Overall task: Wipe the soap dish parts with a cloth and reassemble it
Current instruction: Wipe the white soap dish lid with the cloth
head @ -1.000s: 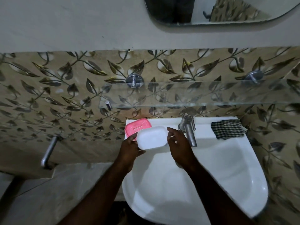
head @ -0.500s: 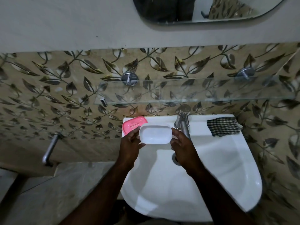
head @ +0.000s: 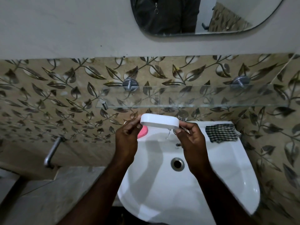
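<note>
1. White soap dish part (head: pixel 159 121) — held above the back of the sink (head: pixel 227 168), tilted on edge.
2. Left hand (head: pixel 127 140) pinches its left end; right hand (head: pixel 192 140) pinches its right end.
3. Pink part (head: pixel 143 132) — on the sink ledge, partly hidden by the left hand.
4. Checked cloth (head: pixel 221 133) lies at the ledge's right.

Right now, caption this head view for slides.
Left hand and right hand hold the white soap dish part over the sink, cloth aside.

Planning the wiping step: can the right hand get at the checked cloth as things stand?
Probably yes, once it lets go. The right hand pinches one end of the white soap dish part, the left hand the other; the checked cloth lies just to its right on the sink, nothing between.
</note>
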Demonstrator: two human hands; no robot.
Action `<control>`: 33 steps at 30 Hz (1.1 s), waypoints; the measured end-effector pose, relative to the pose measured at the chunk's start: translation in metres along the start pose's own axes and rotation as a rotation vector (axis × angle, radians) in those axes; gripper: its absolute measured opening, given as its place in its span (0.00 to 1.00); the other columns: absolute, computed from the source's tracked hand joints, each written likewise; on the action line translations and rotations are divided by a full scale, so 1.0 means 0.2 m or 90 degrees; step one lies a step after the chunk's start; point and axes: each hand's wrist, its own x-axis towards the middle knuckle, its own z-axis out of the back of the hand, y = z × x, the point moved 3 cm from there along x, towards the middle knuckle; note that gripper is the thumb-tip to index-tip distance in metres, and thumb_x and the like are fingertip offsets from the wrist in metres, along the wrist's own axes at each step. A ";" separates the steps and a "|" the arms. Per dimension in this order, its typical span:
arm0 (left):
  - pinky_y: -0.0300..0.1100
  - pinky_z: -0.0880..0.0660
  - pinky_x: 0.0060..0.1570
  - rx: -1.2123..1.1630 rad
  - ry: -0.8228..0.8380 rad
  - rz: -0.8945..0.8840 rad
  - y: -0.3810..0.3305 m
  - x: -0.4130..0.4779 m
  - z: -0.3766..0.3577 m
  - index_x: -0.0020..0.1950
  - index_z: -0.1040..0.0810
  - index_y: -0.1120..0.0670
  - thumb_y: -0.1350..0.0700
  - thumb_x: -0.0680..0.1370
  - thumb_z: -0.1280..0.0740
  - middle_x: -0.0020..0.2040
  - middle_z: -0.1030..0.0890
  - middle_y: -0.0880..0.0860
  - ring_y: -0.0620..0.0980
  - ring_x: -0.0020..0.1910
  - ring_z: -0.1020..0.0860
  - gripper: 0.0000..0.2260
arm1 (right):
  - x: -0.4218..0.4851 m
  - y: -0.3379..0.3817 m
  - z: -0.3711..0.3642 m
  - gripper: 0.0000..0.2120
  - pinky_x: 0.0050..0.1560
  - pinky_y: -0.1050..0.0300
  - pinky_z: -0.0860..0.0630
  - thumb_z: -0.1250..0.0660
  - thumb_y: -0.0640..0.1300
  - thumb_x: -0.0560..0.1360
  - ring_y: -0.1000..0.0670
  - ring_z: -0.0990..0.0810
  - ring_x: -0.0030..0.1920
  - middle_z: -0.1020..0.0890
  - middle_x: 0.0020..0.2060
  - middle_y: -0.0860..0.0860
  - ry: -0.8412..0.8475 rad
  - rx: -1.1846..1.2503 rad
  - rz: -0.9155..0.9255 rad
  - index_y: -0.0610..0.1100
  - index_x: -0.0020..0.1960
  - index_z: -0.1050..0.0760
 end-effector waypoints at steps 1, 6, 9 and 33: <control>0.47 0.26 0.64 -0.004 -0.007 0.003 -0.01 -0.01 -0.01 0.62 0.20 0.54 0.68 0.77 0.33 0.59 0.17 0.52 0.49 0.62 0.21 0.16 | 0.00 0.02 -0.01 0.09 0.43 0.62 0.25 0.34 0.33 0.76 0.60 0.19 0.42 0.17 0.46 0.50 -0.020 0.015 0.002 0.39 0.56 0.25; 0.57 0.27 0.65 -0.044 -0.040 0.002 -0.11 -0.06 -0.08 0.65 0.21 0.58 0.68 0.77 0.34 0.58 0.16 0.54 0.55 0.61 0.20 0.17 | -0.01 0.11 -0.05 0.10 0.53 0.48 0.24 0.34 0.34 0.77 0.47 0.18 0.53 0.18 0.53 0.39 -0.083 0.038 0.050 0.40 0.58 0.26; 0.51 0.23 0.61 -0.034 -0.035 -0.046 -0.18 -0.12 -0.08 0.64 0.21 0.52 0.63 0.75 0.33 0.56 0.15 0.50 0.53 0.59 0.19 0.18 | -0.04 0.14 -0.04 0.14 0.62 0.43 0.25 0.34 0.32 0.75 0.46 0.21 0.61 0.19 0.58 0.42 -0.079 0.049 0.131 0.45 0.57 0.27; 0.46 0.21 0.55 -0.114 0.005 0.054 -0.16 -0.27 -0.15 0.57 0.25 0.53 0.58 0.65 0.21 0.56 0.17 0.55 0.58 0.57 0.18 0.23 | -0.14 0.11 0.01 0.21 0.64 0.38 0.27 0.31 0.52 0.71 0.47 0.22 0.62 0.20 0.60 0.47 -0.088 -0.035 0.130 0.48 0.61 0.29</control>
